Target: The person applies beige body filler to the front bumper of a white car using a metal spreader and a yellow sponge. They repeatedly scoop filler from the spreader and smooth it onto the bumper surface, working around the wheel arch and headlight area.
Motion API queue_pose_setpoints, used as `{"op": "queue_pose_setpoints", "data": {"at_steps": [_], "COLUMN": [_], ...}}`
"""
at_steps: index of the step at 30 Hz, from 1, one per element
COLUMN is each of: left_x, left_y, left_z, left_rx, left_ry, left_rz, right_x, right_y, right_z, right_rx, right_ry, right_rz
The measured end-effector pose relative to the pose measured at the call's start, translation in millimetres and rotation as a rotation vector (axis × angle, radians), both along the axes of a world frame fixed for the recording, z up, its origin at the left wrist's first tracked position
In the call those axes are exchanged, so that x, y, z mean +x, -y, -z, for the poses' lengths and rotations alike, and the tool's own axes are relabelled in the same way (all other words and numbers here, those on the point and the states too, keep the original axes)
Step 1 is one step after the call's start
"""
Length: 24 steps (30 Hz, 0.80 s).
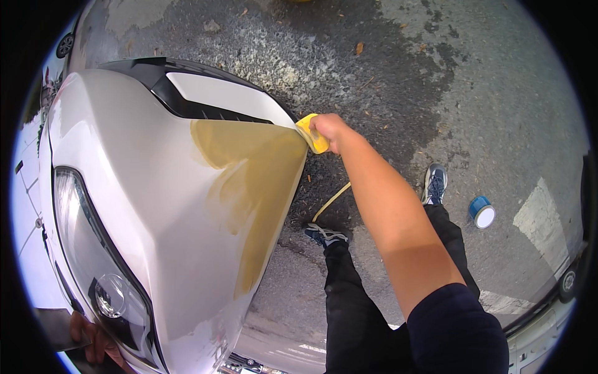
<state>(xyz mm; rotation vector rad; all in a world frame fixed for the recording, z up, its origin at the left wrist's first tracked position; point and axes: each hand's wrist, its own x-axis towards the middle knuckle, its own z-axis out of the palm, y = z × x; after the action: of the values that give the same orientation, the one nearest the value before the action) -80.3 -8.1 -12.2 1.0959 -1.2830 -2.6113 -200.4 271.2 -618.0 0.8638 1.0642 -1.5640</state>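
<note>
Grey, rough asphalt (498, 118) fills the top and right of the frame, stained darker around the upper middle, with a speckled pale patch (274, 62) and a few brown leaves (359, 48) scattered over it. Worn white paint (541, 218) marks the ground at the right; just left of it sits a blue tin (481, 212) with a white disc-like end. A wheel (567, 283) of another vehicle shows at the lower right rim, another dark wheel (65, 45) at the upper left. In the lower middle are the person's dark trousers (355, 305) and two grey-blue shoes (435, 182), with a thin yellowish strip (331, 201) between the legs. The left half is taken up by a pale car body (124, 143), its clear headlight (103, 249) at the lower left and a black-trimmed opening (205, 103) above. Across the body's right-hand corner, left of the frame's centre, spreads a mustard-coloured coating (268, 181), dense along the upper and right edges, streaky and thin toward its middle. At the tip of that corner, the right hand (331, 132) grasps a flat yellow spreader (314, 134), its left edge against the body. At the lower left, shaded fingers, apparently of the left hand (93, 336), show beside a dark grey flat piece (55, 327); I cannot tell whether they grip it.
</note>
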Motion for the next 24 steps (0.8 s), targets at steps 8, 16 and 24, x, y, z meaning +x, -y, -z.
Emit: {"op": "queue_pose_setpoints", "data": {"at_steps": [8,16,24], "left_x": [-0.9,-4.0,-4.0], "left_y": [0.4,1.1,-6.0], "left_z": [-2.9,2.4,1.4], "left_rx": [-0.011,0.013,0.014], "left_ry": [0.044,0.046,0.051], "left_rz": [0.024,0.033,0.031], "right_x": [-9.5,-8.0,-2.6], "right_y": [6.2,21.9,24.2], "right_z": [-13.8,-22.0,-33.8], "right_rx": [0.026,0.187,0.171], "right_ry": [-0.041,-0.108,-0.157], "right_rz": [-0.093,-0.196,-0.165]}}
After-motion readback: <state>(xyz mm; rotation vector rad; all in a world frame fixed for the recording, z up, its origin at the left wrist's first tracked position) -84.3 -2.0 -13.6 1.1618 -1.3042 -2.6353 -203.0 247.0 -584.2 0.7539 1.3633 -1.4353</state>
